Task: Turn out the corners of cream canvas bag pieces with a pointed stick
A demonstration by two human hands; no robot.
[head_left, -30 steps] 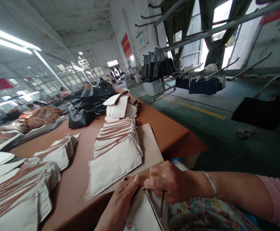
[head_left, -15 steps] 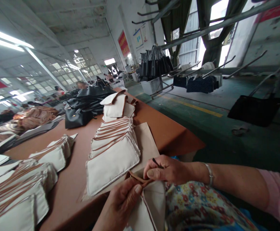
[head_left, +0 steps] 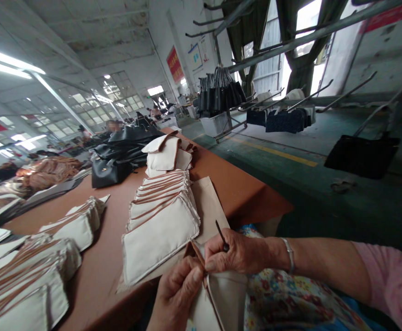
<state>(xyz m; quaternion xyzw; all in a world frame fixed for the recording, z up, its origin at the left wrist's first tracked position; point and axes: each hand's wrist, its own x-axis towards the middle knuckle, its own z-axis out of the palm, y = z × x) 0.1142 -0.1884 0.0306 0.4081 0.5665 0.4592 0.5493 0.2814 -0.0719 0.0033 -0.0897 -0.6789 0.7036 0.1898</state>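
Observation:
A cream fabric piece with brown edging [head_left: 226, 294] lies over the lap at the table's near edge. My left hand [head_left: 182, 287] pinches its brown-trimmed upper edge between thumb and fingers. Close beside it, my right hand [head_left: 235, 253] is closed, with a thin dark pointed tool [head_left: 221, 233] sticking up out of its fingers. The right fingertips touch the brown trim; whether they also pinch it is hard to tell. A row of overlapping cream pieces [head_left: 161, 234] lies on the brown table just beyond my hands.
More cream stacks [head_left: 25, 280] cover the left of the brown table [head_left: 100, 257]. Black bags [head_left: 109, 172] and folded cream pieces [head_left: 166, 154] sit farther back. At the right, a metal rack [head_left: 346, 99] holds dark bags. People are visible in the distance.
My right hand has turned, and the dark tool now stands more upright and shows more. The brown trim is raised and folded between my hands. My left hand has shifted slightly right.

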